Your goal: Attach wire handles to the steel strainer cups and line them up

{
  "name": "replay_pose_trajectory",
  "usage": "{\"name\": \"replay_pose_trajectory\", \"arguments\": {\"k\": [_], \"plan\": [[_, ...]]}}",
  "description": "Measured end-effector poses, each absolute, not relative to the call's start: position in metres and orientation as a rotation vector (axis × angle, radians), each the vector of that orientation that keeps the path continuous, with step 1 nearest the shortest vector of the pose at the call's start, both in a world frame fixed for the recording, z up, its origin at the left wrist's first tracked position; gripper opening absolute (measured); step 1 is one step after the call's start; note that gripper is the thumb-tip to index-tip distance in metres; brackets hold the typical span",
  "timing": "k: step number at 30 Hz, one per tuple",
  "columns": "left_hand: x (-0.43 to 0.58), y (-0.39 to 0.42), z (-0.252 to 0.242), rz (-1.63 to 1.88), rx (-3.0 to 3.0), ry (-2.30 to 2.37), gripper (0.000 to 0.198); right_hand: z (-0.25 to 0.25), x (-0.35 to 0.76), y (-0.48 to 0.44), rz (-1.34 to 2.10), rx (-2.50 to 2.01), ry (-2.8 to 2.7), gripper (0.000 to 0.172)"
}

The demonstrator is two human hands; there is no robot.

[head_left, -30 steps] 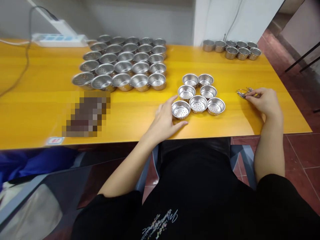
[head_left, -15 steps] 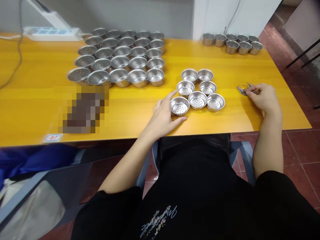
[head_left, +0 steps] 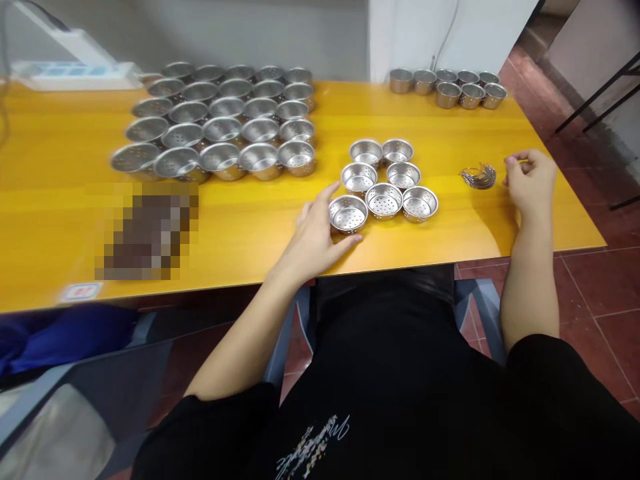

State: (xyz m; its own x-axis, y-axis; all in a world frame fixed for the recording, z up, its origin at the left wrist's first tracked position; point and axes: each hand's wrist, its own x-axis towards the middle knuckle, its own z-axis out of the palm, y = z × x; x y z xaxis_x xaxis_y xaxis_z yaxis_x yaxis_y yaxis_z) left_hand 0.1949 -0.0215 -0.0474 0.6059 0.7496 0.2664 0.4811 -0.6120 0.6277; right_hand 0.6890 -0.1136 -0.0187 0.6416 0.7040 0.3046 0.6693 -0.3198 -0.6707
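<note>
My left hand (head_left: 313, 233) lies on the table at the left side of a perforated metal cup (head_left: 349, 215). Its thumb and forefinger are spread around the cup's near and far sides, close against it. That cup is the near-left one of a small group of several such cups (head_left: 384, 200), all upright with open tops. To the right is a small pile of thin, curved metal wire pieces (head_left: 479, 177). Just right of the pile, my right hand (head_left: 531, 179) is raised with thumb and fingers pinched together; what they hold, if anything, is too small to make out.
Rows of larger-looking metal cups (head_left: 220, 160) cover the table's left-back part. More cups (head_left: 447, 95) stand at the back right. A pixelated dark object (head_left: 147, 233) lies at the left front, near a small label (head_left: 81, 292). A white power strip (head_left: 77, 75) is behind.
My right hand has moved off the wire pile to its right, fingers still pinched. My left hand stays by the same cup. The whole view has shifted slightly.
</note>
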Motion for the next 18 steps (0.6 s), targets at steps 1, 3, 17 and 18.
{"name": "replay_pose_trajectory", "arguments": {"k": [1, 3, 17, 18], "plan": [[0.195, -0.021, -0.048, 0.711, 2.329, 0.976, 0.116, -0.020, 0.688, -0.113, 0.053, -2.056, -1.107, 0.015], [0.195, -0.019, -0.050, 0.711, 2.323, 0.994, 0.119, -0.019, 0.684, -0.112, 0.028, -2.050, -1.233, 0.013], [0.195, -0.014, -0.060, 0.817, 2.342, 0.932, 0.122, 0.034, 0.677, -0.049, 0.186, -2.462, -1.710, 0.030], [0.196, -0.015, -0.058, 0.807, 2.338, 0.937, 0.121, 0.030, 0.676, -0.049, 0.160, -2.456, -1.709, 0.029]]}}
